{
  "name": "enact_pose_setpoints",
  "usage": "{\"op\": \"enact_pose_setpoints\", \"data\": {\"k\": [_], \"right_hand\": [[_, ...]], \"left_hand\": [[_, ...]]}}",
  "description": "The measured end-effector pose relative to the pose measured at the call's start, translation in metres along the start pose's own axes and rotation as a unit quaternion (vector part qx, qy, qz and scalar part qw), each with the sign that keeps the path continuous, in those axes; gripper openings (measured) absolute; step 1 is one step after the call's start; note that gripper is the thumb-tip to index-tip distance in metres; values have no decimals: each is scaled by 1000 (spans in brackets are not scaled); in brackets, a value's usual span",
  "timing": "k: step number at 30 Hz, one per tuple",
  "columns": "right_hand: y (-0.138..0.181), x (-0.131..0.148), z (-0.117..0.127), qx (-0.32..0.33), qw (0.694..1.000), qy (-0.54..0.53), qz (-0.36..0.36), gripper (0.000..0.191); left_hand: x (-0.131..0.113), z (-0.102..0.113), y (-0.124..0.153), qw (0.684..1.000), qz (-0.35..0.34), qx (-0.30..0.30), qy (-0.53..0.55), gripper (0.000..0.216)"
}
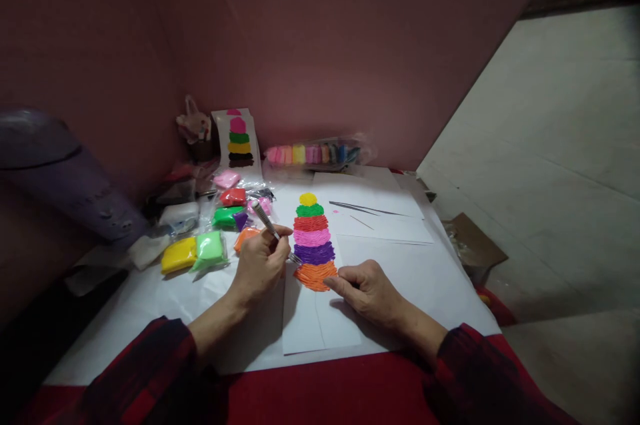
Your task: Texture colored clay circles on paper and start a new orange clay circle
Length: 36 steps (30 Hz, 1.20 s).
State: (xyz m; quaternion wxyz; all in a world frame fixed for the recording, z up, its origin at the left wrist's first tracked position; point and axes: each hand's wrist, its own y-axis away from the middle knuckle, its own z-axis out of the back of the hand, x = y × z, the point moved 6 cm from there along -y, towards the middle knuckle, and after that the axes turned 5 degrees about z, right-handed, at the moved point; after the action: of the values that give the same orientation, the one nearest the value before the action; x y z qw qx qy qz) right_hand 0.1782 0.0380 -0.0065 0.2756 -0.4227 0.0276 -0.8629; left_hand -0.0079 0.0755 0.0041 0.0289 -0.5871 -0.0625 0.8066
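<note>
Left hand [263, 261]: fingers closed around the shaft of a metal tool [265, 219], tip at the left edge of the clay [313, 238], where purple meets orange. Right hand [373, 291]: thumb and forefinger close together at the orange band's right edge; whether anything is pinched cannot be told.

The clay lies in six ridged bands on white paper [305, 328] directly before the person. Assessed as light, soft and easily dented; best steadied by the paper's bare margin. The tool appears stiff and light, perhaps slick; the shaft is the proper grip.

Beyond, on the surface [415, 298]: bags [210, 248] left, a thin stick [362, 222] right, a multicoloured pack [315, 155] behind.
</note>
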Motion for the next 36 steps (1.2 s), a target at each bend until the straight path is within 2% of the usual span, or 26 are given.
{"op": "enact_pose_setpoints", "data": {"k": [3,7,15,20,25,28,36], "right_hand": [[0,1,0,0,1000,6,-1,52],[-1,2,1,0,1000,5,-5,51],[0,0,0,1,1000,1,-2,51],[0,0,0,0,1000,0,3,52],[0,0,0,-2,1000,4,-2,51],[0,0,0,0,1000,3,-1,51],[0,-2,-1,0,1000,-1,1,51]], "left_hand": [[2,-5,1,999,25,22,25,19],[3,-7,2,999,23,31,15,19],[-2,0,-1,997,-34,0,-63,19],[-4,4,0,998,-50,-15,-45,17],[0,-2,2,1000,-7,17,10,18],[2,-5,2,1000,8,26,0,20],[0,0,-2,996,-53,-3,-77,20]]}}
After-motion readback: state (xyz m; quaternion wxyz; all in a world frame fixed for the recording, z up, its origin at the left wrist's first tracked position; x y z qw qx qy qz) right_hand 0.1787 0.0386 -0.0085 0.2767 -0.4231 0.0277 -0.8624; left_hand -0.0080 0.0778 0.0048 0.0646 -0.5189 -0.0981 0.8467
